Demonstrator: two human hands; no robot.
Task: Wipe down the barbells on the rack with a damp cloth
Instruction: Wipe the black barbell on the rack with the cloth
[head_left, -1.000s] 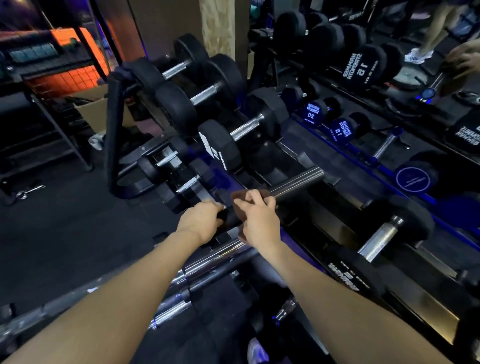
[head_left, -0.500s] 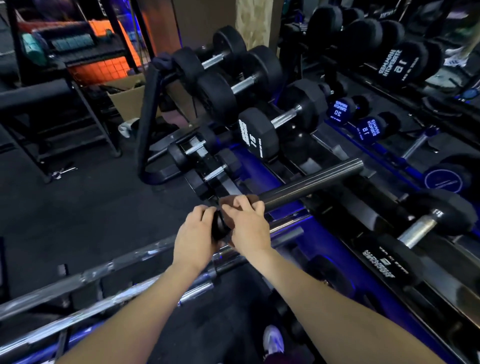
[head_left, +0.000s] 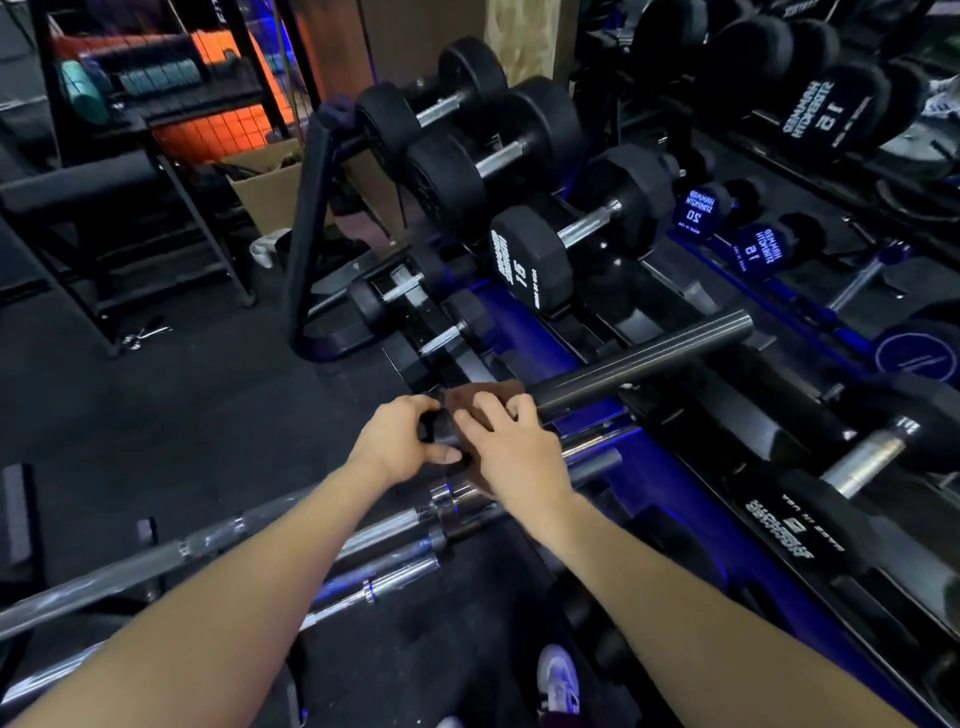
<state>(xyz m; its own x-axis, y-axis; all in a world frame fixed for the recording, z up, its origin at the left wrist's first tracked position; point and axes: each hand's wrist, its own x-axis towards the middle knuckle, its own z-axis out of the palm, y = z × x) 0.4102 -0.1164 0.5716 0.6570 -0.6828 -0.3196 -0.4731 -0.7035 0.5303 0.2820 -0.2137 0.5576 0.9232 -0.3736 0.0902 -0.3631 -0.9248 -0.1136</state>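
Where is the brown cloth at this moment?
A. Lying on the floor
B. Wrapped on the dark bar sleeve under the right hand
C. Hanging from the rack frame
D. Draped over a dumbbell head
B: the brown cloth sits on the dark bar sleeve, with the right hand over it.

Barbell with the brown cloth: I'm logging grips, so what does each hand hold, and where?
The right hand presses the cloth around the barbell sleeve's near end; the left hand grips the collar beside it.

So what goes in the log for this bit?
left hand steadies bar | right hand presses brown cloth on dark barbell sleeve | wiping underway
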